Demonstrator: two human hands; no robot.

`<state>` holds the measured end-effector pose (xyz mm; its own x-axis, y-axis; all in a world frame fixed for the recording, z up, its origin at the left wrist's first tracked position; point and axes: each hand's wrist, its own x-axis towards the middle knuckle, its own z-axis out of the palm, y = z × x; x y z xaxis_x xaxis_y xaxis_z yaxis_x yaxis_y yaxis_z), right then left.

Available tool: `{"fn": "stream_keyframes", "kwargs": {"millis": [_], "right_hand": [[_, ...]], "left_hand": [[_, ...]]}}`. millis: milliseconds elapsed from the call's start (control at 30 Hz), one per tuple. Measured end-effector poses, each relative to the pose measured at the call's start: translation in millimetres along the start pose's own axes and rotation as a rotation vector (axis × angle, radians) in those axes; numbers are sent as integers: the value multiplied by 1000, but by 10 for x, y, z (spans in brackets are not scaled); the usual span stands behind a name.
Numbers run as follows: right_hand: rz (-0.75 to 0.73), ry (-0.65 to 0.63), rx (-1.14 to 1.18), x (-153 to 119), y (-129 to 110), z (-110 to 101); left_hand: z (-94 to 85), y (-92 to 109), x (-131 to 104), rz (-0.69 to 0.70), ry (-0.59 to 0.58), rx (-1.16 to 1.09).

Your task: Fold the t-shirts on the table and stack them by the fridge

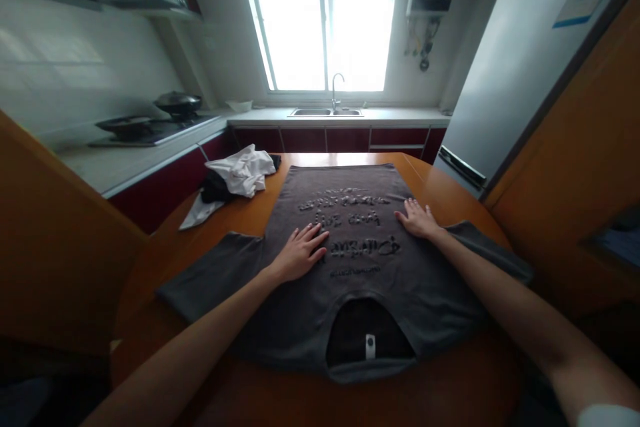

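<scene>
A grey short-sleeved T-shirt (345, 300) lies spread out on a round wooden table, its neckline and white label towards me and its hem at the far side. Dark raised lettering runs across its front, upside down from where I look. My left hand (300, 253) rests flat on the shirt at the left part of the lettering, fingers spread. Near the shirt's right edge, my right hand (418, 219) also lies flat with its fingers stretched out. Neither hand grips any cloth. Both sleeves reach outward over the tabletop.
A heap of white and black clothes (245, 172) lies on the table's (425, 177) far left part. Beyond are a counter with a sink (313, 112), a stove with a lidded pan (179, 103), and a fridge (500, 80) on the right.
</scene>
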<state>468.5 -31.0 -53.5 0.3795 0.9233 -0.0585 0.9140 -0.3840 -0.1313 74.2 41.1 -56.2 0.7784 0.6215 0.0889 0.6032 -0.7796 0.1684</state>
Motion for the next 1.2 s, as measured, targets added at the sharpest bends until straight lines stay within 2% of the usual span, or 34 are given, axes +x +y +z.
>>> {"fn": "stream_keyframes", "kwargs": {"millis": [100,167,300,367,467,600,700,800,867,900,967,1067,1133,1200], "right_hand": [[35,4,5,150,295,37],[45,44,-8,182,367,55],[18,161,21,219,166,88],[-11,155,75,237,-6,119],[-15,100,93,246,-179,190],[1,95,67,229,-194,254],[1,94,81,187,-202,208],[-1,203,49,35,-360,99],[-96,332,14,-179,-551,41],[-200,355,12,-324,-658,29],[-447,254,64,-684,-856,52],[-715,95,148,-1314,-1008,167],[-786,40,192,-1718,-995,246],[-786,29,212,-2060,-927,296]], "left_hand": [[17,12,-14,7,11,-21],[11,32,-17,4,16,-43],[-71,2,-7,4,9,-103],[-132,-105,-4,-49,30,-90],[-213,-389,-33,-238,53,2],[-275,-775,-133,-436,-38,57],[-324,-826,-184,-477,-5,99],[-383,-577,-180,-405,83,151],[-396,-275,-187,-246,81,106],[-388,-102,-207,-140,55,55],[-344,243,-296,85,-39,-59],[-246,652,-550,279,-123,-141],[-200,815,-760,336,-159,-155],[-189,908,-958,356,-183,-166]]}}
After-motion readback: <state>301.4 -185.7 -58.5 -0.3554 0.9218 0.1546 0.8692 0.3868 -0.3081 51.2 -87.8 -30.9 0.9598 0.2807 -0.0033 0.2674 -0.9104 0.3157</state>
